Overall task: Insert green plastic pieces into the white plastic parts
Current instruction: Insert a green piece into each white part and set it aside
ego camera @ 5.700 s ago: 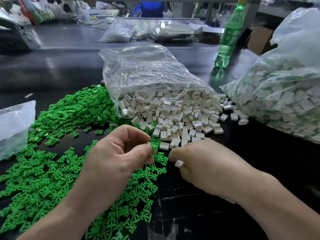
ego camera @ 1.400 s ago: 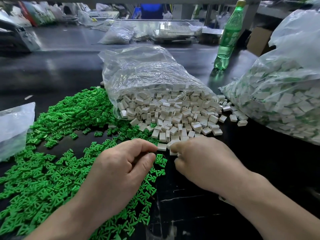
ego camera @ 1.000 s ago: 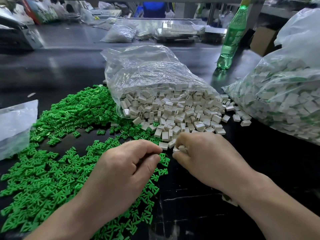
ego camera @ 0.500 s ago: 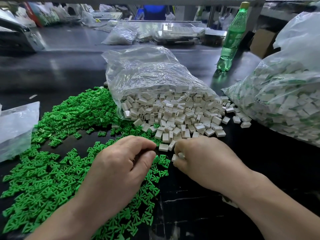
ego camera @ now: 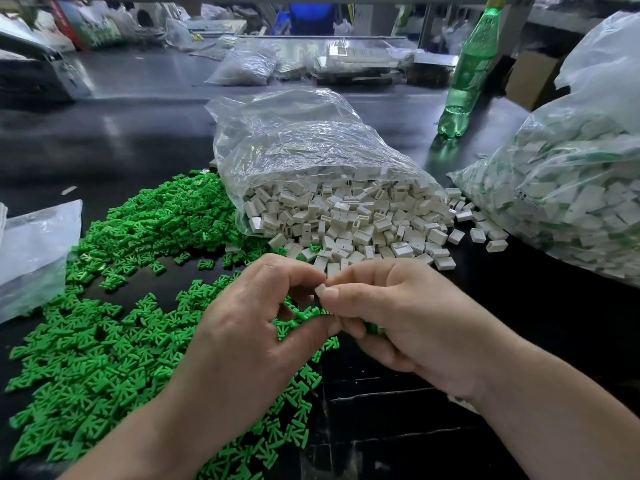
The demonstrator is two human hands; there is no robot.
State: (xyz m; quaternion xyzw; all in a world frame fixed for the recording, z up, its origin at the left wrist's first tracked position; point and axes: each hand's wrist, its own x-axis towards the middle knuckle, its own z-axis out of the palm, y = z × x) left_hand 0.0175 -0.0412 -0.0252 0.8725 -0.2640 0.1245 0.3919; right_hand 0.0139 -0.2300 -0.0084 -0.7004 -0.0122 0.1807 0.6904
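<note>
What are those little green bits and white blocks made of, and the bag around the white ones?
The green pieces look like moulded plastic, matte, uniform in colour and shape. The white parts seem hard plastic too, faintly satin, with crisp edges and slots. The bag is probably thin clear plastic film: it crinkles and glints.

- Dark glossy desk [ego camera: 131,133].
- Green plastic pieces [ego camera: 104,358] heaped under and left of the left grip [ego camera: 249,334].
- Open bag [ego camera: 311,150] spilling white plastic parts [ego camera: 346,220] just beyond both grips.
- Green bottle [ego camera: 467,74] far beyond the right grip [ego camera: 408,320].
</note>
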